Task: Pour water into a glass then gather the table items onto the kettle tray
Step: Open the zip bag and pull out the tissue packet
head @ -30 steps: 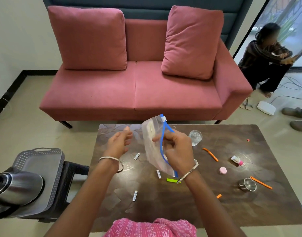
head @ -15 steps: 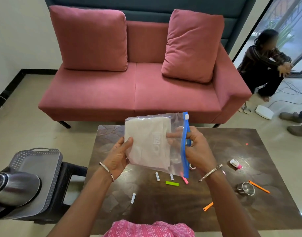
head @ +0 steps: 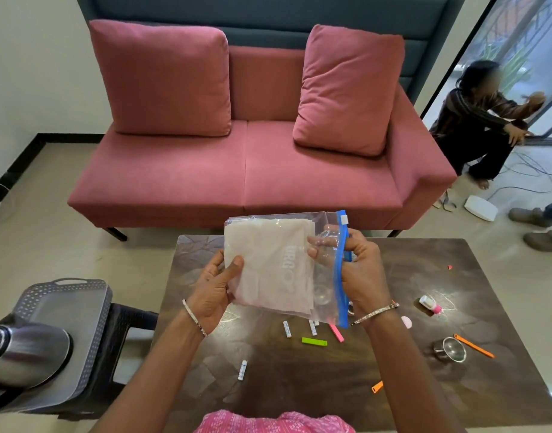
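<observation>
Bag (head: 268,267): clear plastic with a blue zip strip (head: 340,276) running upright down its right edge and a folded white sheet inside. It is held upright in the air over the far part of the surface (head: 299,385). The hands are apart, one on each side of the bag. Left hand (head: 217,285): pinches the left edge between thumb and fingers. Right hand (head: 359,273): fingers curled round the zip edge. Glass (head: 323,295): on the surface behind the bag, seen only dimly through the plastic. Three white sticks: two (head: 287,329) (head: 313,327) just below the bag, one (head: 243,369) nearer the person. Green clip (head: 314,341) and pink clip (head: 336,332): lying close together below the zip end. Pink disc (head: 406,322): beside the right wrist. Small bottle (head: 429,304) with pink cap: on its side to the right. Steel cup (head: 449,350): right front, with a long orange stick (head: 474,345) just beside it; a short orange piece (head: 377,386) lies apart toward the front. Red bit (head: 450,267): far right. Kettle (head: 25,354): steel, on the grey tray (head: 65,307), which sits on a dark stool (head: 131,326) left of the surface. Sofa (head: 237,170): pink, two cushions, beyond the surface. Person (head: 477,129): seated on the floor at far right.
</observation>
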Motion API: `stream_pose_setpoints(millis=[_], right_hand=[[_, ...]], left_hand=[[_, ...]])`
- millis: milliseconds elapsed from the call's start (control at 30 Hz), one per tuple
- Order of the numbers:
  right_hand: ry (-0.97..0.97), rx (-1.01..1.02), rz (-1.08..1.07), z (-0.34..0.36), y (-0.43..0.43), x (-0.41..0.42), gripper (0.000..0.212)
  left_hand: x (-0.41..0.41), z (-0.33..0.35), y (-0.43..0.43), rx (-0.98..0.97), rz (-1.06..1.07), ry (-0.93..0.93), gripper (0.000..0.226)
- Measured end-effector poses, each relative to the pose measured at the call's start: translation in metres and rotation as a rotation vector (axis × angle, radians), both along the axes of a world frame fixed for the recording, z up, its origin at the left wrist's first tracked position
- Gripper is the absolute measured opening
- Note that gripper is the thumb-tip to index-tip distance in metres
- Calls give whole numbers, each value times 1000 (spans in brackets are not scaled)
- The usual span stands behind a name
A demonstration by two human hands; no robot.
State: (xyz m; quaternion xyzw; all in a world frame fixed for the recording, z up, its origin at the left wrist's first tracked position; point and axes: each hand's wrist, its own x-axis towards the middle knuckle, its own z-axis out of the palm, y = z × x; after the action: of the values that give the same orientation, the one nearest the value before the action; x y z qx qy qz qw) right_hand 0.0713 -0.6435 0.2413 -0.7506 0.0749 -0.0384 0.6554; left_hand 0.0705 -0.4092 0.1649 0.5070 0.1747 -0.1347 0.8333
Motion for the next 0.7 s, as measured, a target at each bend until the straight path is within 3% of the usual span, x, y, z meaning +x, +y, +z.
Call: stream_pose_setpoints(millis=[500,600,700], right_hand=[[144,97,-32,-5,13,5,24],[180,221,54,0,13,1,17],[231,273,187,6,9,-5,29]], left_hand=[[-4,-1,4,-5,-50,-32,41],[-4,-1,7,-14,-76,-7,42],[-5,-3,12,-42,-82,57,46]])
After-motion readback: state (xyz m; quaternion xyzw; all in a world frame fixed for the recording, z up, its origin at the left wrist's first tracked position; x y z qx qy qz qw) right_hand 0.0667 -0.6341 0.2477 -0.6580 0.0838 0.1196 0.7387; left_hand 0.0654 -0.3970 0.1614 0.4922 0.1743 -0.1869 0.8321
